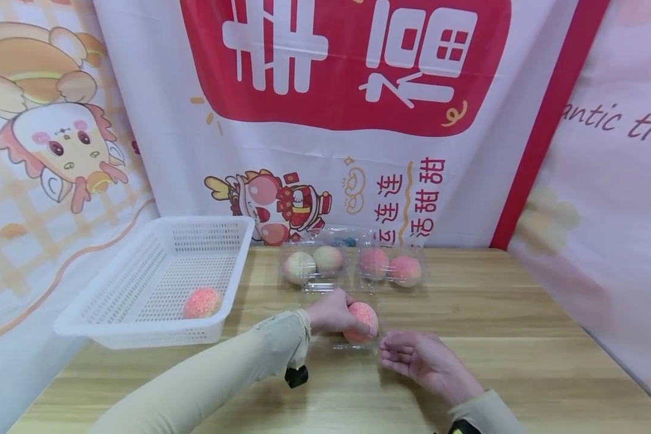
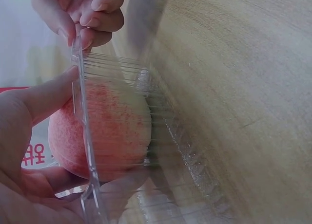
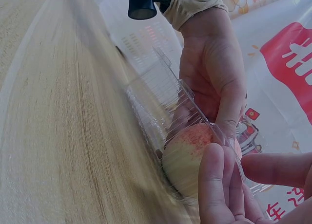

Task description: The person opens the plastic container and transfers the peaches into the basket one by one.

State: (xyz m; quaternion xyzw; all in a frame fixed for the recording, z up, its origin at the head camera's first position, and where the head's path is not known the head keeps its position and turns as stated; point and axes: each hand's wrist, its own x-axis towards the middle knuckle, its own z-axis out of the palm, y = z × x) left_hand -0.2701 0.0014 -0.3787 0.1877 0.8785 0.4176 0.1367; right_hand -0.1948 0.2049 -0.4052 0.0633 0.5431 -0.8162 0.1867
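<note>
A pink and cream peach [image 1: 362,322] sits in a clear plastic box [image 2: 88,151] on the table, in front of two other boxes. My left hand [image 1: 327,310] grips the peach from the left, with the thumb along the near side of the box rim and fingers under the fruit in the left wrist view. From the right, my right hand [image 1: 427,366] pinches the rim at a corner of the box between thumb and fingers, seen in the right wrist view. Ribbed plastic walls [image 3: 156,83] surround the peach.
Behind stand a clear box with two pale peaches [image 1: 301,268] and another with two pink peaches [image 1: 405,271]. At the left, a white plastic basket [image 1: 239,259] holds one peach [image 1: 202,302]. A printed cloth [image 1: 325,163] hangs at the table's back edge.
</note>
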